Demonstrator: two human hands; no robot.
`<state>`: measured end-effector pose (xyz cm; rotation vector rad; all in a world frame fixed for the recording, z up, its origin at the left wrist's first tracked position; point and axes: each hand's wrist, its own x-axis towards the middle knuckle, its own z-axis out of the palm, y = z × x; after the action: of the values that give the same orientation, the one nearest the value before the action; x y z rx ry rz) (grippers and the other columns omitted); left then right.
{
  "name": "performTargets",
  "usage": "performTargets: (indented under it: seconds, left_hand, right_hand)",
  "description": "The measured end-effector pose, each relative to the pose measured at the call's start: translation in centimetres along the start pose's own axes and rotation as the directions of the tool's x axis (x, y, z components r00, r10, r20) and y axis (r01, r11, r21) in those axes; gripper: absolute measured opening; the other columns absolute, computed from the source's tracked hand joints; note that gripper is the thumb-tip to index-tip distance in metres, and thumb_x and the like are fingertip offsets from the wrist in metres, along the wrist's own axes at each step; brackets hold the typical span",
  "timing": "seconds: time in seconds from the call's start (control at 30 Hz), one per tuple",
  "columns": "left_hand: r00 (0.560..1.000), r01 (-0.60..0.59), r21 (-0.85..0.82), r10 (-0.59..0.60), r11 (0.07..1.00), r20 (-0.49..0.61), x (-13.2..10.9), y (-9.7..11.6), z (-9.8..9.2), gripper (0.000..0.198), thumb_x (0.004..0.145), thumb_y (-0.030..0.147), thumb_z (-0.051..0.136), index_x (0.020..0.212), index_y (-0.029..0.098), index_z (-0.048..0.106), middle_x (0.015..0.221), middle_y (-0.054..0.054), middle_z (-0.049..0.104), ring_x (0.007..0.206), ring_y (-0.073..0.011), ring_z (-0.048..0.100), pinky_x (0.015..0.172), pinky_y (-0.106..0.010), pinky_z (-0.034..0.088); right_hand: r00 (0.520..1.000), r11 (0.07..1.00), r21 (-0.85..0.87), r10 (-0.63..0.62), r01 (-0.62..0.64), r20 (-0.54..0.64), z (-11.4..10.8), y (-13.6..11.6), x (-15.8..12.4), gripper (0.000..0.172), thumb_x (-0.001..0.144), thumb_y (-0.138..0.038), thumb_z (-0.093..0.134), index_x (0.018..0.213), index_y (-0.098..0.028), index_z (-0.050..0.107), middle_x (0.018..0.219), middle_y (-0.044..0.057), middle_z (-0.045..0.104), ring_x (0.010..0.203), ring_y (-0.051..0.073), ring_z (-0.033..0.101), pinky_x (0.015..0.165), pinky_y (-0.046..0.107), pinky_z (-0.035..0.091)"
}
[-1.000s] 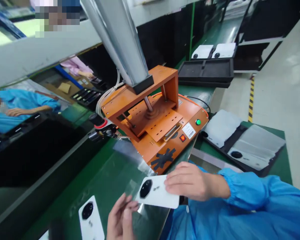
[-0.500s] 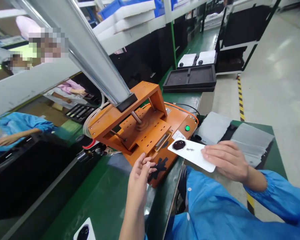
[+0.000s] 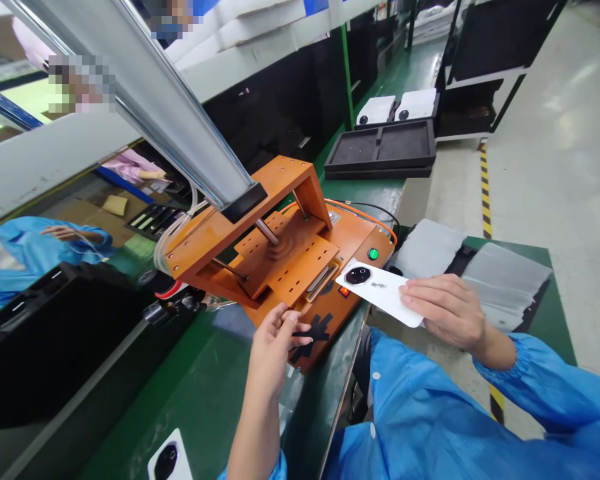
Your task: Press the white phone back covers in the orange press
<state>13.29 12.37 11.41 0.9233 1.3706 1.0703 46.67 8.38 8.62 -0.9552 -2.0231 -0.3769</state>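
My right hand (image 3: pixel 445 310) grips a white phone back cover (image 3: pixel 387 293) by its lower end, camera circle toward the press; whether it is a whole phone I cannot tell. Its upper end hovers over the front right edge of an orange press (image 3: pixel 300 280). With fingers loosely curled and apart, my left hand (image 3: pixel 277 340) is at the press's front edge, beside black tape (image 3: pixel 313 338), and nothing shows in it. Under the lowered press plate a narrow slot (image 3: pixel 323 283) shows a pale edge inside. Another white phone back cover (image 3: pixel 183 460) lies on the green bench at the bottom.
A silver cylinder (image 3: pixel 180 100) rises above the press. A green button (image 3: pixel 373 254) sits at its right. Black trays (image 3: pixel 380 150) stand behind, and stacked translucent sheets (image 3: pixel 505 283) lie on the right. A co-worker's blue sleeve (image 3: pixel 25 243) is across the bench.
The view has shifted slightly. My right hand still holds the phone back cover, now a little closer to the press. My left hand stays at the press front with almost the same finger pose.
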Motion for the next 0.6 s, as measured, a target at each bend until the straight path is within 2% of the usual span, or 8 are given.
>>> performTargets:
  seconds: [0.13, 0.3, 0.4, 0.6]
  left_hand:
    - [1.000, 0.005, 0.010, -0.005, 1.000, 0.027, -0.01, 0.10, -0.10, 0.059, 0.072, 0.047, 0.083, 0.114, 0.014, 0.056, 0.101, -0.006, 0.064, 0.076, -0.0159, 0.070, 0.060, -0.029, 0.062]
    - [0.999, 0.003, 0.003, -0.003, 1.000, 0.042, 0.05, -0.03, -0.31, 0.061, 0.073, 0.047, 0.083, 0.116, 0.015, 0.055, 0.105, -0.007, 0.065, 0.077, -0.0159, 0.070, 0.062, -0.030, 0.062]
    - [0.999, 0.011, 0.003, -0.012, 1.000, 0.054, 0.03, 0.08, -0.40, 0.062, 0.073, 0.047, 0.083, 0.117, 0.015, 0.055, 0.108, -0.009, 0.067, 0.078, -0.0163, 0.070, 0.064, -0.030, 0.063]
    - [0.999, 0.030, 0.016, -0.030, 0.999, 0.033, -0.09, 0.60, -0.22, 0.061, 0.070, 0.047, 0.085, 0.114, 0.014, 0.057, 0.110, -0.010, 0.068, 0.077, -0.0159, 0.070, 0.059, -0.028, 0.062]
  right_hand:
    - [0.998, 0.999, -0.003, -0.038, 0.038, -0.050, 0.07, -0.07, 0.54, 0.035, 0.098, -0.017, 0.053, 0.127, -0.031, 0.067, 0.115, 0.005, 0.077, 0.109, 0.019, 0.072, 0.079, 0.037, 0.058]
    - [0.998, 0.999, 0.008, -0.035, 0.036, -0.043, 0.35, 0.09, 0.53, 0.034, 0.100, -0.018, 0.052, 0.127, -0.030, 0.067, 0.116, 0.005, 0.077, 0.111, 0.020, 0.071, 0.081, 0.036, 0.057]
    - [0.996, 0.999, 0.004, -0.042, 0.042, -0.079, 0.47, 0.05, 0.51, 0.031, 0.100, -0.016, 0.052, 0.125, -0.024, 0.067, 0.113, 0.007, 0.077, 0.109, 0.021, 0.072, 0.081, 0.036, 0.057]
    - [0.994, 0.999, -0.009, -0.049, 0.048, -0.101, 0.34, -0.17, 0.98, 0.029, 0.100, -0.014, 0.052, 0.122, -0.021, 0.069, 0.111, 0.008, 0.078, 0.106, 0.021, 0.072, 0.080, 0.035, 0.056]
